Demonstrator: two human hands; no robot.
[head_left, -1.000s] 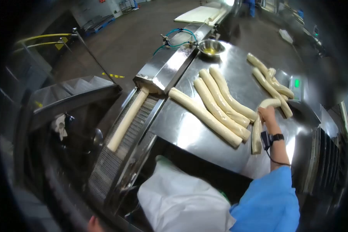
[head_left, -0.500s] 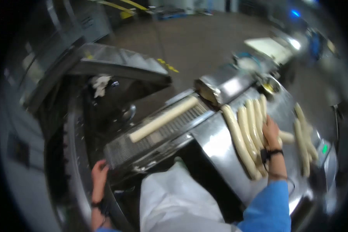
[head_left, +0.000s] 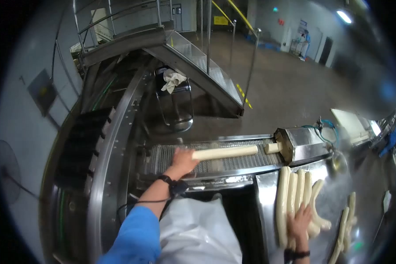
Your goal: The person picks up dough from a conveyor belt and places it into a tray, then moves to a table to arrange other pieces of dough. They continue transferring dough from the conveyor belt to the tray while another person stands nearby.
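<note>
A long pale dough roll [head_left: 226,152] lies along the metal mesh conveyor [head_left: 211,167]. My left hand [head_left: 183,162] is closed over its left end, which it hides; the fingertips are slightly blurred. On the steel table to the right, several similar dough rolls [head_left: 282,202] lie side by side, glossy and slightly curved. My right hand [head_left: 300,220] rests on them with its fingers spread and pointing away from me. A shorter piece of dough [head_left: 273,148] pokes out of the metal housing at the conveyor's right end.
More dough rolls [head_left: 345,224] lie at the steel table's [head_left: 267,189] right side. A machine housing [head_left: 310,143] stands beyond the table. Left of me runs a large steel-edged machine [head_left: 112,163]. Metal stairs [head_left: 207,72] and a stool with a cloth [head_left: 173,81] are behind the conveyor.
My left hand has come from beside the conveyor's left end onto the dough roll. My right hand stays at the table rolls, fingers now spread. A second dough piece shows at the housing. The view has turned left.
</note>
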